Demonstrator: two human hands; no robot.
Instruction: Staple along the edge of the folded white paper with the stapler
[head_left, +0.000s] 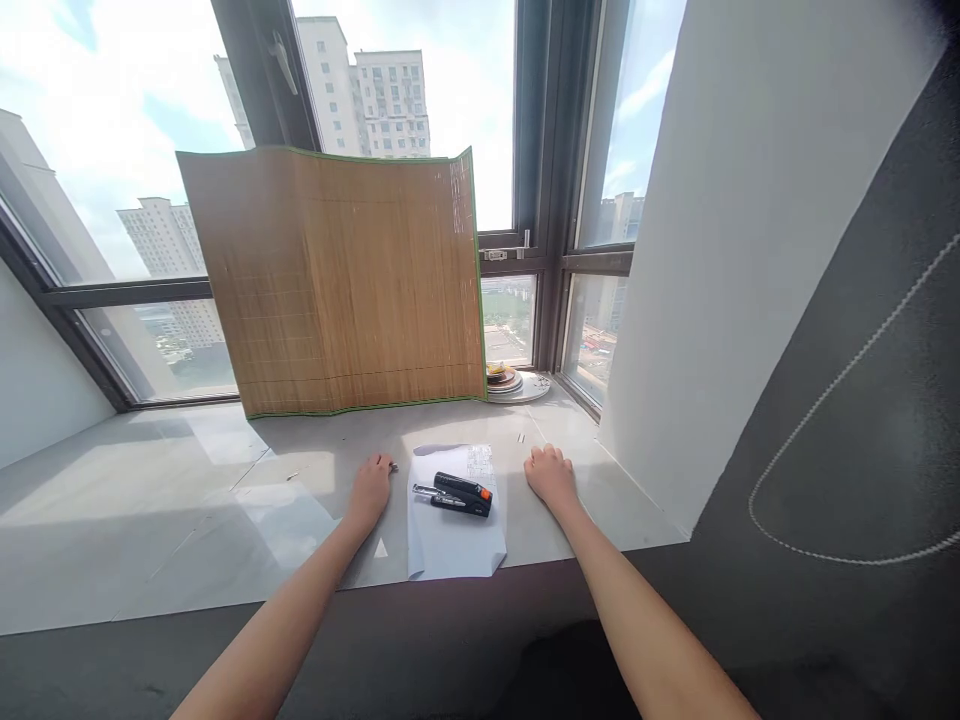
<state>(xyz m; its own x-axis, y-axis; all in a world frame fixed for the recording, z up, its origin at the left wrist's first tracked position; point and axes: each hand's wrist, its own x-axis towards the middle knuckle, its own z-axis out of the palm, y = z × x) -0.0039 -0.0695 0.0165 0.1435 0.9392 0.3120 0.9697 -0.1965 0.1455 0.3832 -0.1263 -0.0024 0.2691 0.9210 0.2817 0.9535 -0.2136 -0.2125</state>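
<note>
A wide window fills the upper half of the frame, with tall buildings and bright sky beyond it, and a pale stone sill [187, 500] runs across the middle like a table. A bamboo mat [337, 280] stands upright against the glass, centre left, its edge trimmed in green. To its lower right, in the window corner, sits a small stack of plates [514, 383]. A white wall slants down the right side, with dark fabric and a beaded cord in the lower right. At lower centre a sheet of paper [454, 535] lies flat on the sill, and a black stapler [459, 494] with an orange end rests on it, lying open. The left hand [371, 485] lies on the sill just left of the paper, fingers loosely curled and holding nothing. The right hand [550, 472] rests just right of the paper, knuckles up, fingers curled under, also empty. Neither hand touches the stapler.
</note>
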